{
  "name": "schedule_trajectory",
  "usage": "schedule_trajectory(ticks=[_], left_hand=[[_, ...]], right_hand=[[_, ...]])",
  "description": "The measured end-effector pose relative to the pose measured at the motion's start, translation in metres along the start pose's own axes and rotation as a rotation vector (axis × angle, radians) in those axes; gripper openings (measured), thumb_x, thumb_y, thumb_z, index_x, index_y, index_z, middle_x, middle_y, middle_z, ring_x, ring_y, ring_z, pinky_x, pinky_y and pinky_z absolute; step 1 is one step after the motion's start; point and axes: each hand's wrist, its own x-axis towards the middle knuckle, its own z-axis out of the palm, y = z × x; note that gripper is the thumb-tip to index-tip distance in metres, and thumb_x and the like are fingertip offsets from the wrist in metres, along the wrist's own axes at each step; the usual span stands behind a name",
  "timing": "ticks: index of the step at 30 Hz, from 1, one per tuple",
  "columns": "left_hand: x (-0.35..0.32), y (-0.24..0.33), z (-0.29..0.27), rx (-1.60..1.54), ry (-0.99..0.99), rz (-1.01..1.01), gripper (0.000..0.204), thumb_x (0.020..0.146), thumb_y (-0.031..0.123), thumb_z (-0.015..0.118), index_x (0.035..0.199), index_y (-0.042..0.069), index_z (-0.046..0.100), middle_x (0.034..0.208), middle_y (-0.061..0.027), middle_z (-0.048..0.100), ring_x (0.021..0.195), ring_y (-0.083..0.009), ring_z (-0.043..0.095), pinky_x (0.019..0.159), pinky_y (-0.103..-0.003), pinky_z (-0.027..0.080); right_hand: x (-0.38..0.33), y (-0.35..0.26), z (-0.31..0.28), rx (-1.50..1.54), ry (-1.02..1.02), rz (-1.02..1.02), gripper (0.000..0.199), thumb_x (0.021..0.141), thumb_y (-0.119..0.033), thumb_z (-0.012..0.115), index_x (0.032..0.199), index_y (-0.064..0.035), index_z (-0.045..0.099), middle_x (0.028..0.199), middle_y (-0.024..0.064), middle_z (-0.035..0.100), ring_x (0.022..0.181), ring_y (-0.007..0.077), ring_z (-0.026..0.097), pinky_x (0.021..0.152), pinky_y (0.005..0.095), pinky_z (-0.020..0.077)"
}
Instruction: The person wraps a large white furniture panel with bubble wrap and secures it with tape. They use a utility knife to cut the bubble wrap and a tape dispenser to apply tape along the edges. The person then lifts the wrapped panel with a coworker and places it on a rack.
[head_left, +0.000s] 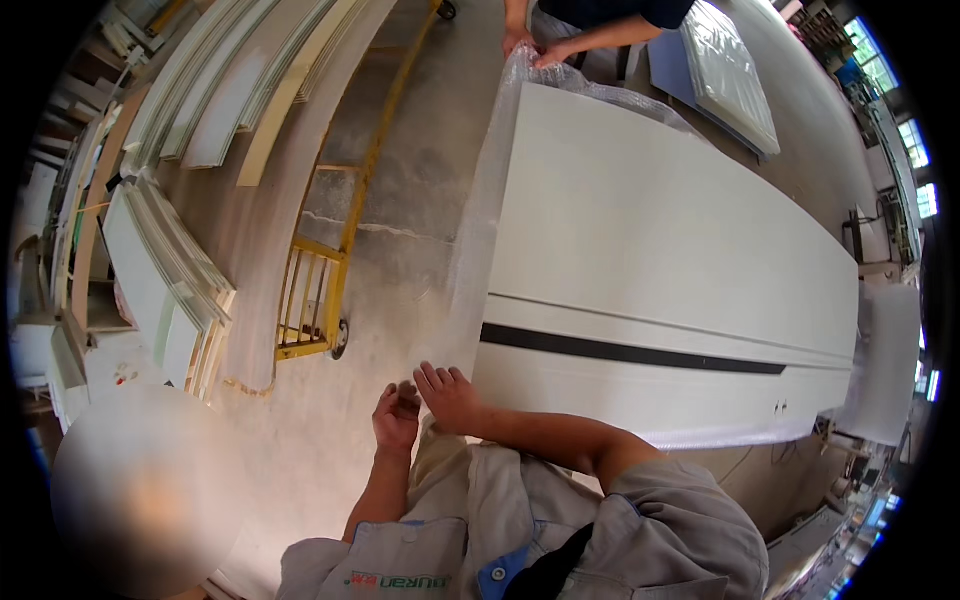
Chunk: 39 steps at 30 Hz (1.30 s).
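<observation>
A large white door panel (650, 220) lies flat in front of me to the right, with a black strip (620, 352) along its near part. Clear bubble wrap (480, 230) shows beneath it and spreads past its left and far edges. Just off the panel's near left corner, my right hand (452, 400) has its fingers stretched out, with nothing visible in them. Close beside it is my left hand (396, 420), raised, its fingers partly curled and in shadow; whether they hold anything is unclear. A co-worker's hands (535, 48) grip the wrap at the far left corner.
A yellow wheeled cart (345, 240) stands to the left, near stacked pale panels (215, 110) and strips. Behind the panel, a plastic-wrapped stack (725, 75) rests at the far right. A blurred round shape (145, 490) covers the lower left.
</observation>
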Motion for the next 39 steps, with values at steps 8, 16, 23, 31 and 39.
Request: schedule_trajectory(ticks=[8,16,23,31,39], left_hand=[[-0.040,0.008,-0.051,0.063,-0.148,-0.507,0.033,0.097,0.012,0.054,0.130,0.011,0.057,0.124,-0.0125,0.065,0.117,-0.0293,0.063,0.101,-0.045,0.053],[0.035,-0.061,-0.042,0.275,-0.117,-0.534,0.066,0.093,0.046,0.053,0.148,0.011,0.040,0.148,-0.0141,0.046,0.135,-0.0331,0.046,0.114,-0.050,0.037],[0.089,0.126,0.099,-0.182,-0.373,0.177,0.102,0.086,0.078,0.052,0.158,0.010,0.026,0.161,-0.0159,0.032,0.144,-0.0408,0.034,0.123,-0.058,0.024],[-0.130,-0.063,0.351,0.869,-1.195,1.363,0.075,0.100,0.049,0.054,0.160,0.013,0.029,0.161,-0.0191,0.033,0.147,-0.0413,0.033,0.122,-0.055,0.026],[-0.087,-0.486,0.173,2.267,-2.048,0.491,0.063,0.084,0.019,0.066,0.144,0.005,0.053,0.162,-0.0310,0.026,0.153,-0.0470,0.018,0.126,-0.054,0.014]], right_hand=[[-0.026,-0.064,-0.038,0.200,-0.056,0.068,0.033,0.076,-0.016,0.070,0.109,-0.0117,0.070,0.099,0.0070,0.067,0.085,0.0281,0.067,0.079,0.0414,0.0522],[-0.075,-0.100,-0.037,0.244,0.200,0.226,0.021,0.082,-0.018,0.073,0.101,-0.0111,0.067,0.094,0.0083,0.065,0.081,0.0337,0.067,0.068,0.0461,0.0533],[-0.101,-0.131,-0.048,0.379,0.156,0.251,0.016,0.086,-0.019,0.067,0.098,-0.0091,0.064,0.094,0.0126,0.065,0.084,0.0367,0.067,0.072,0.0488,0.0535],[-0.155,-0.078,-0.101,0.522,0.090,0.408,0.032,0.087,-0.033,0.071,0.105,-0.0077,0.070,0.108,0.0124,0.071,0.097,0.0331,0.069,0.084,0.0447,0.0538],[-0.401,0.023,-0.108,0.476,-0.019,0.865,0.050,0.084,-0.044,0.076,0.118,-0.0062,0.071,0.120,0.0164,0.072,0.106,0.0351,0.070,0.092,0.0432,0.0547]])
